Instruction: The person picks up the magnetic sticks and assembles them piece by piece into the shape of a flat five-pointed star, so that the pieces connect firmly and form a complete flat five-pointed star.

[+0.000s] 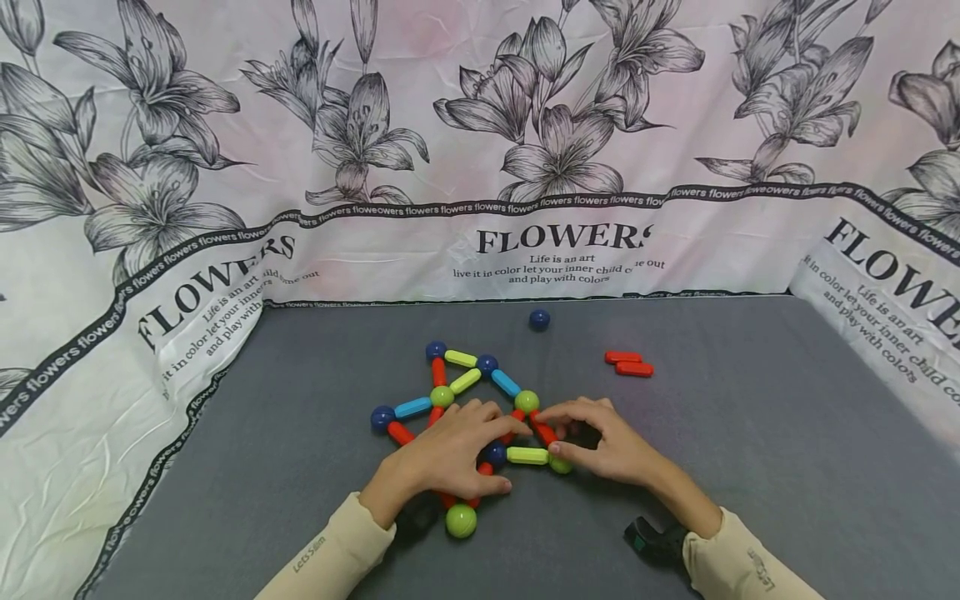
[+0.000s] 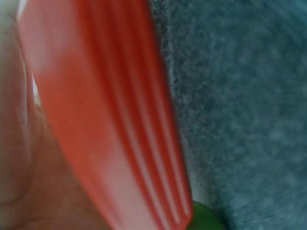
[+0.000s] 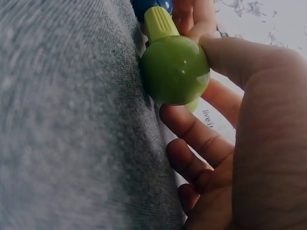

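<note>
A flat frame of coloured rods and balls lies on the grey cloth. My left hand [image 1: 452,450] is spread over its near part, thumb and index finger on either side of a blue ball [image 1: 495,454]; its other fingertips are hidden. Close to the left palm runs a red rod [image 2: 110,115]. My right hand [image 1: 617,446] pinches a green ball [image 3: 175,70] at the frame's right corner. That ball joins a yellow rod [image 1: 528,456], which leads to the blue ball. The right index finger lies by a red rod [image 1: 543,430] below another green ball [image 1: 527,401].
Two loose red rods [image 1: 634,368] lie right of the frame. A single blue ball [image 1: 539,320] sits near the back edge. One green ball [image 1: 461,521] marks the frame's near corner. Flower-printed cloth [image 1: 405,258] rises behind. A black strap [image 1: 656,537] is at the right wrist.
</note>
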`<state>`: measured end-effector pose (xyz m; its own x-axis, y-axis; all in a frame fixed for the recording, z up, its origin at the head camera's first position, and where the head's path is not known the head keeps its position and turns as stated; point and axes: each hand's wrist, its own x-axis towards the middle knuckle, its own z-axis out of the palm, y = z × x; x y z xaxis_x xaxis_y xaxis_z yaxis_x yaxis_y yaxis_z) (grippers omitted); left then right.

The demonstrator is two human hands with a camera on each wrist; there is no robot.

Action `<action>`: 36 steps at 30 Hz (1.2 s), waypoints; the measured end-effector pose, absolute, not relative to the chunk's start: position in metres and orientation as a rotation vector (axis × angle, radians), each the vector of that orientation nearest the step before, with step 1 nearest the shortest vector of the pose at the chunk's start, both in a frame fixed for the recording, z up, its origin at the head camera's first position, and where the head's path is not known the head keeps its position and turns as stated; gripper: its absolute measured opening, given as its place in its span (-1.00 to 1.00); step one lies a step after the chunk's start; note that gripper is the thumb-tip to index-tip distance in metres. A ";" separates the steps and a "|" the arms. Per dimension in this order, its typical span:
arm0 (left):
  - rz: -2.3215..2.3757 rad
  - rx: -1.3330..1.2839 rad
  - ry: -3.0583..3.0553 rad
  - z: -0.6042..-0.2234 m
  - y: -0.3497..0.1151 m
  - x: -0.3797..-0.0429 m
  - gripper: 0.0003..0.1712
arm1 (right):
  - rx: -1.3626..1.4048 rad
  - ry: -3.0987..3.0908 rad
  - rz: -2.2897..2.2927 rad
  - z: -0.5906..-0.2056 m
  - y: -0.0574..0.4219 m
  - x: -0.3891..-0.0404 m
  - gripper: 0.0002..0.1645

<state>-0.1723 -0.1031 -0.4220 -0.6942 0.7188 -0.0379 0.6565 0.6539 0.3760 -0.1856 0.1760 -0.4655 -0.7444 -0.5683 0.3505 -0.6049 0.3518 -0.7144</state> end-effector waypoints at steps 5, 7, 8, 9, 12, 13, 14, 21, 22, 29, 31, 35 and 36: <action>0.479 1.122 2.692 -0.422 -0.101 -0.171 -0.27 | 1.130 -2.500 1.419 -0.466 0.176 -0.187 -0.61; 0.473 1.116 2.694 -0.422 -0.101 -0.170 -0.26 | 1.124 -2.496 1.431 -0.466 0.176 -0.188 -0.63; 0.472 1.115 2.694 -0.422 -0.101 -0.170 -0.25 | 1.117 -2.498 1.432 -0.466 0.176 -0.188 -0.64; 0.470 1.113 2.694 -0.422 -0.100 -0.170 -0.25 | 1.112 -2.499 1.434 -0.466 0.177 -0.188 -0.65; 0.458 1.110 2.695 -0.423 -0.100 -0.170 -0.25 | 1.091 -2.495 1.462 -0.465 0.177 -0.188 -0.67; 0.458 1.109 2.694 -0.422 -0.100 -0.169 -0.25 | 1.072 -2.496 1.471 -0.464 0.177 -0.188 -0.68; 0.457 1.109 2.692 -0.422 -0.099 -0.169 -0.25 | 1.049 -2.501 1.486 -0.464 0.177 -0.188 -0.68; 0.483 1.130 2.675 -0.420 -0.099 -0.167 -0.24 | 0.869 -2.510 1.458 -0.468 0.179 -0.190 -0.62; 0.488 1.136 2.670 -0.420 -0.098 -0.168 -0.24 | 0.865 -2.510 1.431 -0.468 0.180 -0.190 -0.60; 0.525 1.157 2.637 -0.418 -0.098 -0.167 -0.22 | 0.976 -2.460 1.328 -0.465 0.180 -0.191 -0.55; 0.529 1.162 2.630 -0.417 -0.098 -0.167 -0.21 | 0.983 -2.455 1.323 -0.466 0.180 -0.192 -0.55; 0.542 1.171 2.620 -0.417 -0.098 -0.167 -0.21 | 0.986 -2.458 1.305 -0.466 0.180 -0.192 -0.54; 0.543 1.171 2.618 -0.417 -0.099 -0.168 -0.21 | 0.986 -2.461 1.301 -0.466 0.180 -0.192 -0.53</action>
<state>-0.1676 -0.0986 -0.4166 -0.6575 0.7517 -0.0510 0.6695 0.6140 0.4180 -0.1919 0.1798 -0.4663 -0.7613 -0.4692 0.4475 -0.6341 0.3945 -0.6651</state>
